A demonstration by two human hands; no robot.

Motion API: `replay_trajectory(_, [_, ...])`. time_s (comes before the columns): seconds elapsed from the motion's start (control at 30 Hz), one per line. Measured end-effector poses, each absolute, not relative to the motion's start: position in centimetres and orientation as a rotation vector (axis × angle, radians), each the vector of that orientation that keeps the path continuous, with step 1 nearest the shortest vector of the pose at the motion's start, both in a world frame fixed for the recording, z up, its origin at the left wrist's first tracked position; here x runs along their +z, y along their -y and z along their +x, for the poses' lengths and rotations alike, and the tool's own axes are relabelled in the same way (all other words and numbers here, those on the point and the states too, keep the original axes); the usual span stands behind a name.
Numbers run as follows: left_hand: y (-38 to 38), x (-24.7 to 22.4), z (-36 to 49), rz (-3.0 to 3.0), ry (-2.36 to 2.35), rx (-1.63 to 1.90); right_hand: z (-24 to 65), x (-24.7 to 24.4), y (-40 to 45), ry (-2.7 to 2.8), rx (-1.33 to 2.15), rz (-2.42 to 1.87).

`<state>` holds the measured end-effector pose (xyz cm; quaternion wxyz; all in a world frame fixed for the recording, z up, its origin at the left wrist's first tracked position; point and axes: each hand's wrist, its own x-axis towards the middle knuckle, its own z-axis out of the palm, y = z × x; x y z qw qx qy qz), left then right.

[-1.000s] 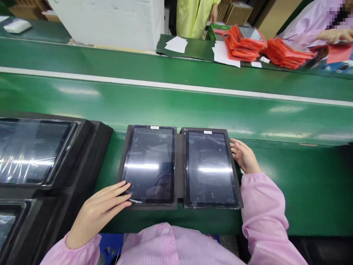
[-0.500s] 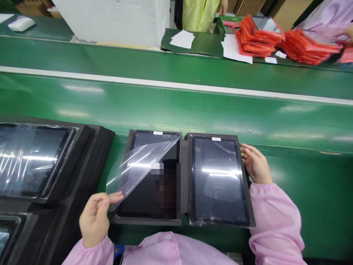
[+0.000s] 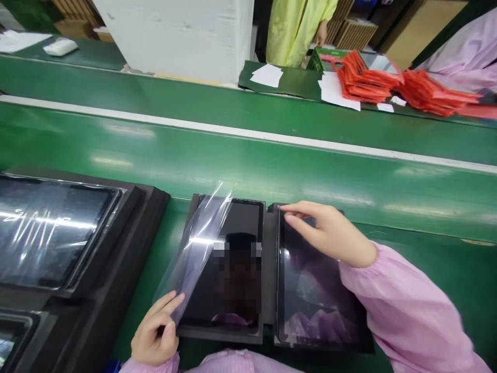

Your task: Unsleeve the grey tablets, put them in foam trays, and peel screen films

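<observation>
Two black-screened tablets lie side by side in a dark foam holder. A clear film (image 3: pixel 200 241) is partly lifted off the left tablet (image 3: pixel 236 228), curling up along its left side. My left hand (image 3: pixel 157 329) pinches the film's lower corner. Over the upper part of the right tablet (image 3: pixel 310 290) is my right hand (image 3: pixel 326 230), its thumb and forefinger close together near the upper left corner. Whether those fingertips grip anything is too small to tell.
More tablets (image 3: pixel 50 228) sit in thick dark foam (image 3: pixel 143 233) at the left. Across the green bench (image 3: pixel 272 166) are red packets (image 3: pixel 365 80), white papers (image 3: pixel 267 75), a white block (image 3: pixel 182 41), and a person in yellow (image 3: pixel 289 31). A pink sleeve (image 3: pixel 466 52) shows far right.
The film has peeled further, its top edge now free of the left tablet's upper right corner. My right hand has moved from the right tablet's outer edge to its top left. The view has shifted.
</observation>
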<state>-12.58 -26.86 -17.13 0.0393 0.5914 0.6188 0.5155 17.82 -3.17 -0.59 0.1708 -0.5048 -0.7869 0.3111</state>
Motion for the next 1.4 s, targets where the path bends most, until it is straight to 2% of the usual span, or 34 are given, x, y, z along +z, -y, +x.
replay_trajectory(0.13, [26.2,-16.0,-11.8,2.156,-1.771,1.569,13.3,-3.1,2.1,2.316,0.990,-1.341])
replay_trajectory(0.3, [26.9,-15.2,-10.6,2.165,-1.882,1.570,12.4,-5.2,1.5,2.174,0.990,-1.321])
replay_trajectory(0.47, [27.0,-15.7,-9.7,1.868,-2.113,1.575,12.3,-5.1,1.6,2.175,0.961,-1.302])
replay_trajectory(0.63, [26.4,-15.9,-9.8,1.736,-2.126,1.479,12.1,-5.3,1.7,2.175,0.853,-1.290])
replay_trajectory(1.03, [26.1,-15.2,-9.9,1.708,-2.136,1.433,14.3,-3.7,0.8,2.123,1.180,-0.851])
replay_trajectory(1.4, [26.0,-15.5,-10.5,1.696,-2.047,1.438,16.4,-4.3,-0.9,2.070,1.371,-0.905])
